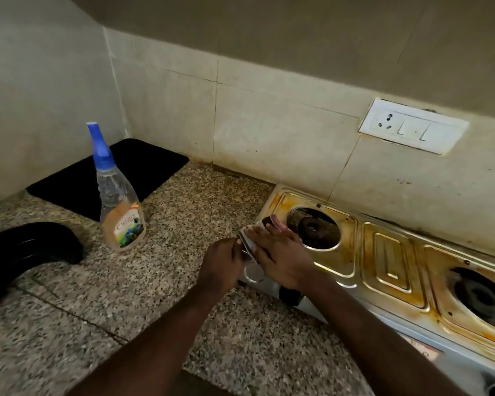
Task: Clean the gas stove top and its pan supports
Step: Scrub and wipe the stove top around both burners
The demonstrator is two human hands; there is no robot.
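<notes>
Both forearms enter from the lower edge and meet at the stove's near-left corner. We note the left hand (222,264) with curled fingers pinching the edge of a small silvery packet (247,247). The right hand (280,258) lies over the same packet with fingers straight; its thumb is hidden, so we cannot tell whether it grips. A pink end of the packet shows past the right fingertips. The stove top (389,261) sits on the speckled granite surface (169,224) against the tiled wall, its steel streaked with orange-brown residue. We see the left burner opening (313,228) just beyond the hands and the right burner opening (486,298) near the frame's right edge. A black control knob (290,295) sits on the stove front below the right wrist. A clear spray bottle (120,195) with a blue nozzle stands upright well left of the hands, beside a black mat (143,164) in the corner. A black curved object (26,252) lies at far left; we cannot identify it. A white socket plate (412,125) is on the wall.
</notes>
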